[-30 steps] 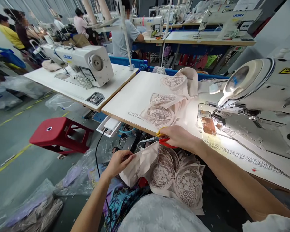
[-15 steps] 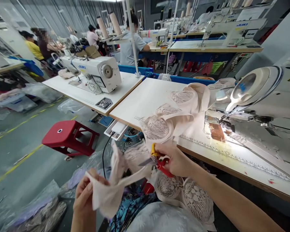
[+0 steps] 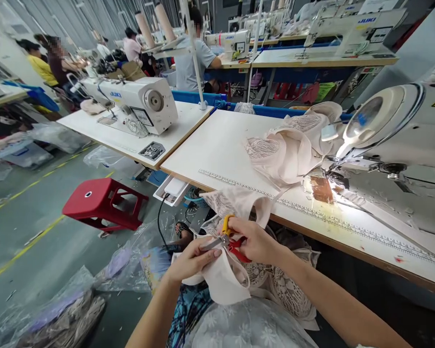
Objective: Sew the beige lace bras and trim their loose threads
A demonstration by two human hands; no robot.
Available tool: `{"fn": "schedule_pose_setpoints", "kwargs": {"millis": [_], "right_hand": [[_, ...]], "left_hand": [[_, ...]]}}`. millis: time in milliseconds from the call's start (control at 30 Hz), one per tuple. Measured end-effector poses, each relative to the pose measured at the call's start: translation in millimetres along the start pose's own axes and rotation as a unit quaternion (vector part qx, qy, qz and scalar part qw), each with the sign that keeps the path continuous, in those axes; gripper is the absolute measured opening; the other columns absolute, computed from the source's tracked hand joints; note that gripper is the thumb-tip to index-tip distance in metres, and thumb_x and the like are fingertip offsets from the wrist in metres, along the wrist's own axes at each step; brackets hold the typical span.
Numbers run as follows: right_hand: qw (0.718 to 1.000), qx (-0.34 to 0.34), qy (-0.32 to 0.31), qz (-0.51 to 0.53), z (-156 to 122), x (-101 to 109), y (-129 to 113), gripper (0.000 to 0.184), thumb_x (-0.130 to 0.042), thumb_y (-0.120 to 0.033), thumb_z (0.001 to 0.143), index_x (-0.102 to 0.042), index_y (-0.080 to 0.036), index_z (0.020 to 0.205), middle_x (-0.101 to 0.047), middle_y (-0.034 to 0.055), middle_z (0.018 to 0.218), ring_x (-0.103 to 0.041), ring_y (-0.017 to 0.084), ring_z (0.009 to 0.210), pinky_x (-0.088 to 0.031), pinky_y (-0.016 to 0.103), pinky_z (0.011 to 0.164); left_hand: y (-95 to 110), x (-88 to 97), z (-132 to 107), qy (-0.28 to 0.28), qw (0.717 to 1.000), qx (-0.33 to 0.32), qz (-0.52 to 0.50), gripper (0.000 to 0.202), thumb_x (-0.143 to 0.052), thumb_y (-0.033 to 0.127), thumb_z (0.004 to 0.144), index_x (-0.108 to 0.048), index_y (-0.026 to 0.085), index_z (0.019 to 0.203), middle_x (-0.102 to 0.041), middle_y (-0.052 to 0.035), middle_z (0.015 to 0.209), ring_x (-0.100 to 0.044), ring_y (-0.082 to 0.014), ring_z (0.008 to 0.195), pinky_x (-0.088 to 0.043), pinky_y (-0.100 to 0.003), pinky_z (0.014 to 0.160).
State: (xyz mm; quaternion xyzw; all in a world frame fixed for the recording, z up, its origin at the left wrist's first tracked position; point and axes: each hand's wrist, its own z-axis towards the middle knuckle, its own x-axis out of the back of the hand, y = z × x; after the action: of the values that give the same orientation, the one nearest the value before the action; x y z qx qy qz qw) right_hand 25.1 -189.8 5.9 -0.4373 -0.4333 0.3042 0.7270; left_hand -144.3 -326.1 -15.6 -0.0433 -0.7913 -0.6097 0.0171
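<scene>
My right hand (image 3: 255, 239) is closed around scissors (image 3: 235, 247) with one yellow and one red handle. Their blades point left and lie against the fabric by my left fingers. My left hand (image 3: 195, 258) pinches the edge of a pale pink bra (image 3: 226, 282), whose smooth band hangs down over my lap. More bra pieces with lace cups (image 3: 293, 287) rest on my lap below my right wrist. Another lace piece (image 3: 235, 203) drapes over the table's front edge. A heap of bras (image 3: 284, 154) lies on the table beside the sewing machine.
A sewing machine (image 3: 395, 183) with a lit round magnifier (image 3: 369, 121) stands at the right of the white table (image 3: 217, 140). Another machine (image 3: 130, 101) sits on the left table. A red stool (image 3: 103, 203) and plastic bags (image 3: 58, 314) are on the floor. Several people work behind.
My left hand has moved right and up, bringing the band to the scissor blades. The lace pieces near the table edge have slid down, and the heap on the table has shifted.
</scene>
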Motion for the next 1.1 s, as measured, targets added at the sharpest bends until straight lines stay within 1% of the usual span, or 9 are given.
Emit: {"fn": "schedule_pose_setpoints", "kwargs": {"millis": [100, 200, 300, 400, 500, 800, 867, 967, 1100], "right_hand": [[0.994, -0.098, 0.033, 0.027, -33.5, 5.9, -3.2, 0.013, -0.058, -0.023, 0.083, -0.055, -0.020, 0.096, -0.062, 0.0063, 0.097, -0.061, 0.019, 0.087, -0.052, 0.030, 0.078], [0.969, -0.209, -0.042, 0.121, -77.6, 4.8, 1.0, 0.021, -0.052, -0.039, 0.093, -0.058, -0.021, 0.101, -0.064, 0.0054, 0.095, -0.062, 0.017, 0.079, -0.054, 0.028, 0.068], [0.959, -0.238, -0.105, 0.109, -108.8, -5.5, 13.9, 0.031, -0.050, -0.049, 0.094, -0.059, -0.022, 0.081, -0.060, 0.0011, 0.075, -0.054, 0.015, 0.062, -0.048, 0.027, 0.056], [0.953, -0.255, -0.154, 0.059, -113.0, -18.6, 28.1, 0.039, -0.053, -0.053, 0.091, -0.051, -0.023, 0.067, -0.050, -0.0020, 0.062, -0.044, 0.013, 0.054, -0.040, 0.027, 0.051], [0.945, -0.267, -0.184, 0.037, -99.3, -28.9, 38.6, 0.044, -0.050, -0.058, 0.091, -0.046, -0.022, 0.066, -0.045, -0.0044, 0.058, -0.039, 0.011, 0.051, -0.035, 0.025, 0.048], [0.937, -0.329, -0.078, 0.093, -80.6, -50.5, 40.1, 0.049, -0.063, -0.058, 0.083, -0.043, -0.021, 0.058, -0.042, -0.0055, 0.048, -0.042, 0.010, 0.043, -0.028, 0.023, 0.041], [0.953, -0.297, -0.013, 0.065, -79.0, -48.1, 34.3, 0.040, -0.065, -0.051, 0.083, -0.050, -0.020, 0.063, -0.053, -0.0026, 0.057, -0.050, 0.014, 0.053, -0.039, 0.025, 0.049], [0.972, -0.218, 0.089, 0.008, -73.1, -41.2, 22.2, 0.021, -0.067, -0.039, 0.082, -0.061, -0.019, 0.085, -0.066, 0.0056, 0.089, -0.062, 0.022, 0.083, -0.051, 0.033, 0.076], [0.977, -0.190, 0.093, 0.031, -62.8, -38.8, 9.9, 0.019, -0.066, -0.034, 0.082, -0.062, -0.019, 0.093, -0.067, 0.0059, 0.093, -0.063, 0.022, 0.086, -0.051, 0.036, 0.085]], "left_hand": [[-16.9, 0.0, -4.9, -0.021, 0.999, -0.003, 0.029, 0.047, -0.052, 0.061, 0.091, -0.056, 0.016, 0.080, -0.051, -0.0011, 0.076, -0.044, -0.0125, 0.067, -0.036, -0.023, 0.058], [-28.2, 3.4, -10.2, -0.030, 0.995, -0.008, 0.091, 0.044, -0.048, 0.056, 0.094, -0.055, 0.016, 0.078, -0.051, -0.0017, 0.077, -0.046, -0.0140, 0.070, -0.038, -0.023, 0.061], [-31.7, 4.3, -12.7, -0.034, 0.990, -0.019, 0.136, 0.039, -0.047, 0.049, 0.096, -0.056, 0.017, 0.076, -0.053, -0.0021, 0.076, -0.048, -0.0151, 0.070, -0.038, -0.025, 0.062], [-29.6, 2.2, -12.6, -0.052, 0.987, -0.027, 0.147, 0.036, -0.045, 0.045, 0.098, -0.056, 0.017, 0.078, -0.053, -0.0021, 0.077, -0.047, -0.0146, 0.068, -0.037, -0.025, 0.062], [-27.3, -0.4, -12.9, -0.067, 0.986, -0.027, 0.151, 0.034, -0.045, 0.043, 0.098, -0.055, 0.017, 0.077, -0.052, -0.0014, 0.077, -0.046, -0.0145, 0.069, -0.036, -0.024, 0.060], [-33.0, 2.3, -17.5, -0.022, 0.993, -0.004, 0.112, 0.042, -0.049, 0.050, 0.096, -0.062, 0.014, 0.077, -0.056, -0.0025, 0.074, -0.048, -0.0139, 0.068, -0.037, -0.023, 0.060], [-34.1, 1.2, -15.8, 0.004, 0.997, 0.001, 0.078, 0.044, -0.052, 0.052, 0.094, -0.068, 0.013, 0.081, -0.063, -0.0054, 0.078, -0.053, -0.0152, 0.070, -0.040, -0.024, 0.062], [-34.3, -5.1, -11.2, 0.056, 0.998, -0.007, 0.016, 0.042, -0.061, 0.053, 0.090, -0.075, 0.014, 0.089, -0.072, -0.0100, 0.091, -0.061, -0.0193, 0.080, -0.045, -0.026, 0.070], [-31.5, -18.0, -6.5, 0.104, 0.992, 0.005, -0.075, 0.050, -0.069, 0.050, 0.084, -0.068, 0.016, 0.120, -0.070, -0.0067, 0.084, -0.060, -0.0156, 0.072, -0.046, -0.024, 0.063]]}}
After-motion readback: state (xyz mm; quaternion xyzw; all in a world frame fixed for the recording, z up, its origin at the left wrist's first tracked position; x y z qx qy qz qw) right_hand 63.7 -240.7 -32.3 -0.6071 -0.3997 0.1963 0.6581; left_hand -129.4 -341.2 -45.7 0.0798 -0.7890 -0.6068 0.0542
